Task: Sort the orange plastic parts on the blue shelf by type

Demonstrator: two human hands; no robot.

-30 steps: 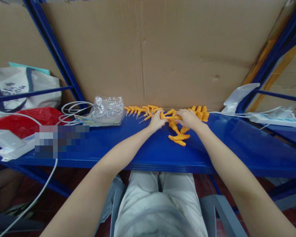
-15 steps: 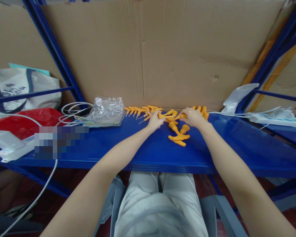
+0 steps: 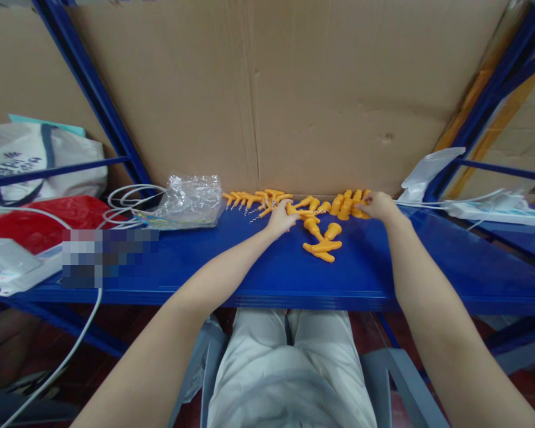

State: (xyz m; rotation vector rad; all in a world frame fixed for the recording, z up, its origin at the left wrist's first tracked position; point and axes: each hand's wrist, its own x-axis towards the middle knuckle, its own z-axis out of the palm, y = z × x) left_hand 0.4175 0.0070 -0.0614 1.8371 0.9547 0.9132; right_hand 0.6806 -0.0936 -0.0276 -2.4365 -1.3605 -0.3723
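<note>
My left hand [image 3: 282,220] is closed on a yellow corkscrew [image 3: 304,211] whose metal spiral points right. At the right, my right hand [image 3: 378,205] has its fingertips on a yellow piece at the end of a group of upright yellow caps [image 3: 345,207]; whether it grips one is too small to tell. A row of yellow corkscrews [image 3: 246,197] with spirals lies left of my left hand, along the back. In front of the hands, yellow T-shaped pieces [image 3: 323,246] and a yellow cap [image 3: 333,231] lie on the blue table.
The blue table [image 3: 232,270] ends against a cardboard wall [image 3: 321,107]. A clear plastic bag [image 3: 191,202], white cables, a red bag [image 3: 49,220] and a white power strip [image 3: 18,267] are at the left. Another power strip [image 3: 503,215] lies at the right.
My right hand has moved right, from beside the corkscrew's spiral to the far end of the caps, uncovering several of them. My left hand stays in nearly the same place.
</note>
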